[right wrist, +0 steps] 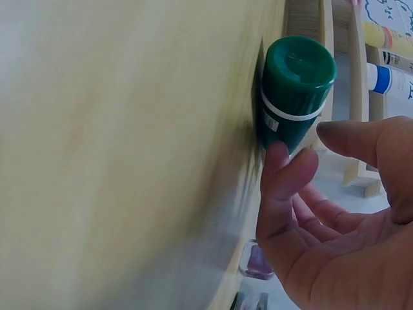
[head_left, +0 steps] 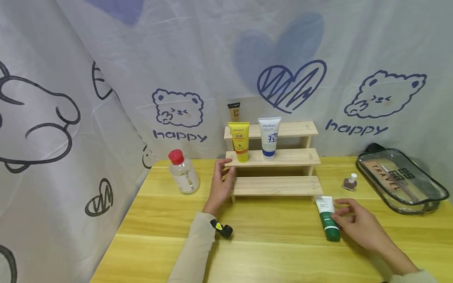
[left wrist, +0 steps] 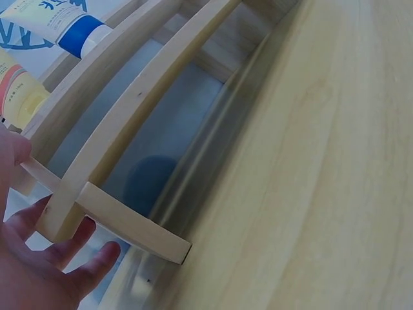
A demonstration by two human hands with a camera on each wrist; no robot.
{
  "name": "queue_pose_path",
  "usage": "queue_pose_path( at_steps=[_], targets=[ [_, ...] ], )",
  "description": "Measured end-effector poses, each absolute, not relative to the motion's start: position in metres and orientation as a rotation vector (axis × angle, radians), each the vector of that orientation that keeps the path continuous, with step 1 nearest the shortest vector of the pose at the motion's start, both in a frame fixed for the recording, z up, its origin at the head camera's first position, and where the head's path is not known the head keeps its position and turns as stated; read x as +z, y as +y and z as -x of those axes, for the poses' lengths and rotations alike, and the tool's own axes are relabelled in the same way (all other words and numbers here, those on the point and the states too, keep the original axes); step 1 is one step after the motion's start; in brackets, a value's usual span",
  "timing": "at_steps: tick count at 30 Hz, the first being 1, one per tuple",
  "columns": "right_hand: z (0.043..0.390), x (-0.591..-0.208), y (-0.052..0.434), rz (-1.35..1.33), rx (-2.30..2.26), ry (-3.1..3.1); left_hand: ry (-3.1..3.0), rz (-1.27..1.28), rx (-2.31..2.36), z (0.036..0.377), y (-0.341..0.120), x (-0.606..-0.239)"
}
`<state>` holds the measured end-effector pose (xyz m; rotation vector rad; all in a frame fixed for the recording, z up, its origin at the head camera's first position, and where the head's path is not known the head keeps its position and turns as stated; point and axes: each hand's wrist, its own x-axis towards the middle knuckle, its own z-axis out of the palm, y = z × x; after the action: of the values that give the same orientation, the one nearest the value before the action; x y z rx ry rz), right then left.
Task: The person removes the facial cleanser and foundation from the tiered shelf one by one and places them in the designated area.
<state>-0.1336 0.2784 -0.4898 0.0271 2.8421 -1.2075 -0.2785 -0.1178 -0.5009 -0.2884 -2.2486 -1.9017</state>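
Observation:
My left hand (head_left: 220,186) holds the left end of a stepped wooden stand (head_left: 279,186). In the left wrist view its fingers (left wrist: 68,242) pass around the end of the lowest board. On the middle step stand a yellow tube (head_left: 240,141) and a white tube with a blue cap (head_left: 269,137). A green-and-white tube (head_left: 329,220) lies on the table by the stand's right front corner. My right hand (head_left: 361,226) is beside it, with loosely bent fingers touching its side. In the right wrist view the thumb (right wrist: 348,139) appears slightly apart from the tube.
A clear bottle with a red cap (head_left: 184,173) stands left of the stand. To the right are a small nail polish bottle (head_left: 349,183) and a transparent travel pouch (head_left: 403,181). A black-capped tube (head_left: 234,112) stands on the top step, before the printed curtain (head_left: 219,59).

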Motion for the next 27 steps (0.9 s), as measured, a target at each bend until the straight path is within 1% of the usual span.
queue_pose_path(
  at_steps=[12,19,27],
  targets=[
    [0.14,-0.477,0.263,0.011,-1.246,2.937,-2.256,0.322,-1.889,0.282,-0.12,-0.503],
    [0.146,-0.468,0.241,0.123,-1.314,2.992,-2.269,0.334,-1.87,0.281,-0.122,-0.504],
    [0.151,-0.469,0.217,0.272,-1.492,3.021,-2.273,0.325,-1.882,0.282,-0.122,-0.504]
  ],
)
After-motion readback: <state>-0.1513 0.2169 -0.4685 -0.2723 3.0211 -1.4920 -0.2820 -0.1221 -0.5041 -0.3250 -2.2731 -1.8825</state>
